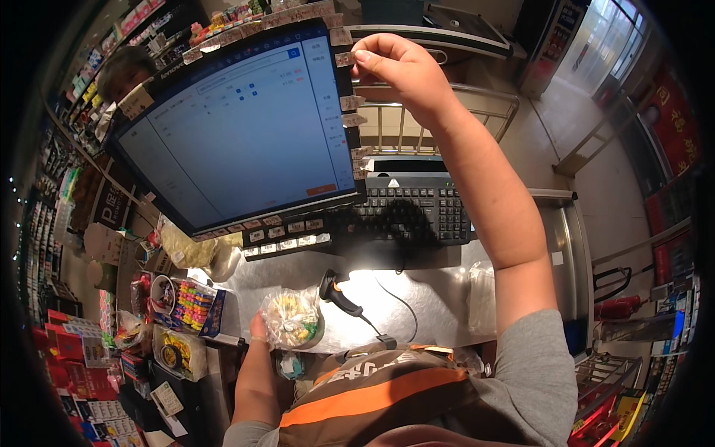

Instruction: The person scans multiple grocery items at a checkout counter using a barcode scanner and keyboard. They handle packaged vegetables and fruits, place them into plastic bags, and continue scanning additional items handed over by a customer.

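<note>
My right hand (396, 67) is raised at the right edge of a monitor (240, 134), thumb and fingertips pinching a small paper label (344, 58) that sticks out from the frame. More labels line that edge. Low on the left, my left hand (260, 329) rests against a knotted clear plastic bag (289, 317) with yellow and green contents; the bag hides most of its fingers. A handheld barcode scanner (342, 299) lies on the metal counter (441, 302) just right of the bag, its cable curving away.
Below the monitor is a black keyboard (413, 212). A roll of plastic bags (481, 299) lies by my right arm. Boxed sweets (192, 304) crowd the counter's left end. A metal railing (441, 120) stands behind the keyboard. A person's head (125, 72) shows beyond the monitor at upper left.
</note>
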Demonstrator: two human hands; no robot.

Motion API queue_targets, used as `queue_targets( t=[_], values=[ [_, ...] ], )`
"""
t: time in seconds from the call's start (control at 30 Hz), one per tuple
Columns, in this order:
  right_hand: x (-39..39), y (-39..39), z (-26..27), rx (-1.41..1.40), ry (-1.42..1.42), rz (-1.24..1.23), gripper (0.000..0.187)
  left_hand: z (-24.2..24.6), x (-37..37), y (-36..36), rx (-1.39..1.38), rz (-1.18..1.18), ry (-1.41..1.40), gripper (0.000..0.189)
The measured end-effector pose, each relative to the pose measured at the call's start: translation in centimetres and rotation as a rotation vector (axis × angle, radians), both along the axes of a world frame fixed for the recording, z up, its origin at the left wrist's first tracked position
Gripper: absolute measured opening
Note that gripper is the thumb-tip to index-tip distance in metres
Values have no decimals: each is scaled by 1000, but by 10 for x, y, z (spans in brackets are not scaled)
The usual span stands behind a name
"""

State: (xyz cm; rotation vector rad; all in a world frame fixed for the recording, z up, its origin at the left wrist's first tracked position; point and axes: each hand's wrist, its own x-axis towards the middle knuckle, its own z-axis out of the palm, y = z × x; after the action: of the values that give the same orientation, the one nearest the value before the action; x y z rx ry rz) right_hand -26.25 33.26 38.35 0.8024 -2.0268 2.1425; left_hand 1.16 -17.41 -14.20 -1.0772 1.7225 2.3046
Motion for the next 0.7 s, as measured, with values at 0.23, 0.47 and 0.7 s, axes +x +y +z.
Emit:
queue_targets(
  t=[0.23, 0.47, 0.7],
  values=[
    [1, -1, 2, 25, -18, -39, 23, -1, -1, -1, -85, 21, -55, 44],
    [4, -2, 2, 3, -28, -61, 21, -5, 1, -1, -125, 7, -14, 46],
    [5, -2, 2, -25, -37, -37, 20, -16, 1, -8, -195, -6, 4, 47]
  ],
)
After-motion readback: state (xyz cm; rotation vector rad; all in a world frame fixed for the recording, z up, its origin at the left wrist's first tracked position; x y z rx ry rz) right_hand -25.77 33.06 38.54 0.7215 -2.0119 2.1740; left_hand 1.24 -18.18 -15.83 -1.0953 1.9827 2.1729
